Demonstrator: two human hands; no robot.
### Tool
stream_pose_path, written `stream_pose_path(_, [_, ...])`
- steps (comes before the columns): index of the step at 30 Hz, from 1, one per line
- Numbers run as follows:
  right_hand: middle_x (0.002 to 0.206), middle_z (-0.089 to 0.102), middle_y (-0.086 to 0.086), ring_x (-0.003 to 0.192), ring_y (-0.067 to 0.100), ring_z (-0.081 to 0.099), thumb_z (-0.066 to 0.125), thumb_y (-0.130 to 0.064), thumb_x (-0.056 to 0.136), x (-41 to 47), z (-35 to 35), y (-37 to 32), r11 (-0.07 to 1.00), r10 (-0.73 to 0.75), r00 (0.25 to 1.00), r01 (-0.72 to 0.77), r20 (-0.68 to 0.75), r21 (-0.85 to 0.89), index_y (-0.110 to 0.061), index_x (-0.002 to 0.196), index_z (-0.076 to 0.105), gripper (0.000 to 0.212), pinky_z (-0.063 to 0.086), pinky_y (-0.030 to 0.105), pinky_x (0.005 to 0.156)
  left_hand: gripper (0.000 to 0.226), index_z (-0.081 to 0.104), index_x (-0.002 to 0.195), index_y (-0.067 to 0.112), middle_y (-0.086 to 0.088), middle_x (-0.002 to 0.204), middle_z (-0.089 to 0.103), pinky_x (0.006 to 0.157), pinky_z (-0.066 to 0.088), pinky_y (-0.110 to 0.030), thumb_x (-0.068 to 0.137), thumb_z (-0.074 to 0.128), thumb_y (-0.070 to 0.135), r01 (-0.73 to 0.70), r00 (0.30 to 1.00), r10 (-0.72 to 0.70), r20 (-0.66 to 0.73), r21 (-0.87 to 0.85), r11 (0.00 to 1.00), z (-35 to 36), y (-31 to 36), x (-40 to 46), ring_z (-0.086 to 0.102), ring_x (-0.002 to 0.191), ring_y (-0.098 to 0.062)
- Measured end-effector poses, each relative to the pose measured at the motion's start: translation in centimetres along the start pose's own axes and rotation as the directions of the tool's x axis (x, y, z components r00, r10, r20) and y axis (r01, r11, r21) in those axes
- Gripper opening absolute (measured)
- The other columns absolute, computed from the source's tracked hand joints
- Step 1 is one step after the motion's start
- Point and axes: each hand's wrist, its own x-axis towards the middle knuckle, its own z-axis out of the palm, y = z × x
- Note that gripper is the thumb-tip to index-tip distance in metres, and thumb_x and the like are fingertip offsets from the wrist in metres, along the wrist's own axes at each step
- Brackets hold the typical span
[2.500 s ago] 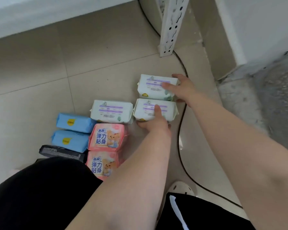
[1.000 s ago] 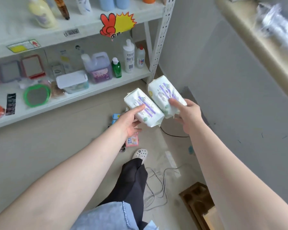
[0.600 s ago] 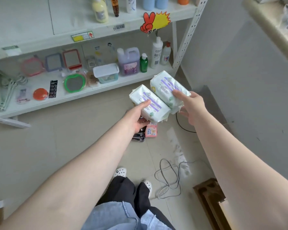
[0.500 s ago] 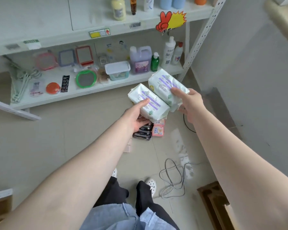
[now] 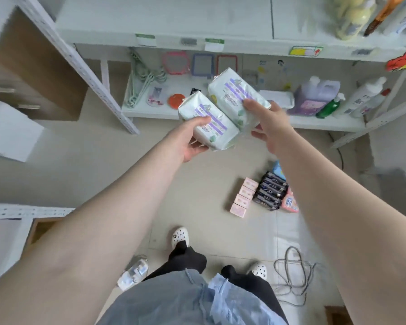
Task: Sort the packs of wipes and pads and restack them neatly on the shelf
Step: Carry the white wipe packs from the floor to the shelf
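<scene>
We are standing now, no longer crouching at the floor, holding one white pack in each grip: the left hand (image 5: 189,146) is curling round the near pack (image 5: 206,123), the right hand (image 5: 267,124) is pinching the far pack (image 5: 234,95). Both are hanging before the shelf (image 5: 244,41), not yet on it. Other packs (image 5: 265,195) are waiting on the floor, near right.

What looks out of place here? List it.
Packs still lie on the floor rather than the shelf: pink boxes, dark packs and a pink pack. A loose grey cable lies tangled near the feet. Each hand holds a white pack, left, right.
</scene>
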Motion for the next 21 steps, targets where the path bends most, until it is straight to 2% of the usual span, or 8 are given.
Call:
stream_pose_path(4, [0.099,0.07,-0.001,0.087,0.016,0.067,0.075,-0.032,0.081,1.0,8.8,-4.2,0.998,-0.045,0.995,0.049,0.086,-0.035,-0.025,0.098,0.057,0.025,0.054,0.037,0.087,0.013,0.061,0.091,0.016,-0.006,0.091,0.068,0.095,0.051,-0.047,0.083,0.071,0.017,-0.06,0.998,0.058,-0.029,-0.098,0.993,-6.4,6.2,-0.2,0.065,0.088,-0.019])
stream_pose_path(8, [0.092,0.07,0.001,0.074,0.014,0.068,0.077,-0.029,0.08,2.5,14.4,-8.8,0.993,-0.094,0.984,0.104,0.148,-0.062,-0.018,0.105,0.059,0.033,0.057,0.024,0.066,0.014,0.061,0.091,0.015,-0.008,0.096,0.067,0.095,0.051,-0.051,0.083,0.072,0.018,-0.114,0.993,0.111,-0.028,-0.185,0.976,-9.7,10.9,0.0,0.064,0.106,-0.027])
stream_pose_path(9, [0.094,0.071,0.001,0.076,0.015,0.069,0.08,-0.034,0.075,3.0,15.5,-9.8,0.99,-0.106,0.981,0.119,0.164,-0.074,-0.019,0.104,0.06,0.038,0.058,0.025,0.069,0.013,0.061,0.09,0.015,-0.008,0.095,0.066,0.093,0.051,-0.052,0.083,0.072,0.018,-0.131,0.991,0.127,-0.034,-0.208,0.969,-10.2,12.0,0.2,0.062,0.109,-0.028])
stream_pose_path(11, [0.104,0.072,0.004,0.09,0.021,0.071,0.087,-0.051,0.057,4.4,17.6,-11.8,0.981,-0.12,0.977,0.144,0.177,-0.13,-0.019,0.106,0.063,0.063,0.058,0.039,0.084,0.014,0.061,0.089,0.015,-0.008,0.097,0.063,0.089,0.053,-0.052,0.083,0.073,0.019,-0.154,0.988,0.147,-0.044,-0.237,0.959,-11.0,14.3,0.7,0.061,0.11,-0.029])
stream_pose_path(13, [0.112,0.07,0.006,0.095,0.024,0.07,0.088,-0.061,0.044,6.2,19.5,-13.5,0.975,-0.123,0.976,0.153,0.181,-0.162,-0.018,0.119,0.06,0.091,0.058,0.044,0.085,0.014,0.061,0.088,0.014,-0.009,0.097,0.062,0.073,0.059,-0.048,0.084,0.073,0.021,-0.168,0.986,0.158,-0.059,-0.252,0.953,-11.7,16.7,1.4,0.062,0.103,-0.028])
stream_pose_path(15, [0.114,0.069,0.006,0.094,0.022,0.07,0.087,-0.058,0.053,7.6,21.5,-15.3,0.971,-0.126,0.971,0.162,0.204,-0.173,-0.015,0.124,0.056,0.089,0.058,0.039,0.081,0.017,0.061,0.089,0.014,-0.01,0.102,0.063,0.065,0.06,-0.046,0.083,0.073,0.023,-0.178,0.984,0.162,-0.08,-0.261,0.949,-12.3,19.0,2.5,0.063,0.096,-0.027])
stream_pose_path(18, [0.112,0.069,0.007,0.088,0.019,0.069,0.083,-0.048,0.068,10.6,24.8,-18.0,0.969,-0.115,0.962,0.163,0.246,-0.184,-0.01,0.123,0.053,0.073,0.057,0.032,0.072,0.023,0.061,0.095,0.014,-0.012,0.113,0.066,0.08,0.057,-0.049,0.081,0.075,0.027,-0.195,0.979,0.172,-0.107,-0.269,0.943,-13.4,22.8,4.5,0.064,0.106,-0.028])
stream_pose_path(21, [0.112,0.068,0.008,0.096,0.021,0.069,0.085,-0.049,0.066,13.7,27.8,-20.4,0.963,-0.105,0.959,0.163,0.262,-0.213,-0.006,0.125,0.052,0.08,0.057,0.037,0.08,0.022,0.06,0.093,0.015,-0.011,0.109,0.067,0.081,0.056,-0.044,0.082,0.074,0.028,-0.195,0.976,0.159,-0.151,-0.264,0.945,-14.4,26.3,6.3,0.066,0.098,-0.026])
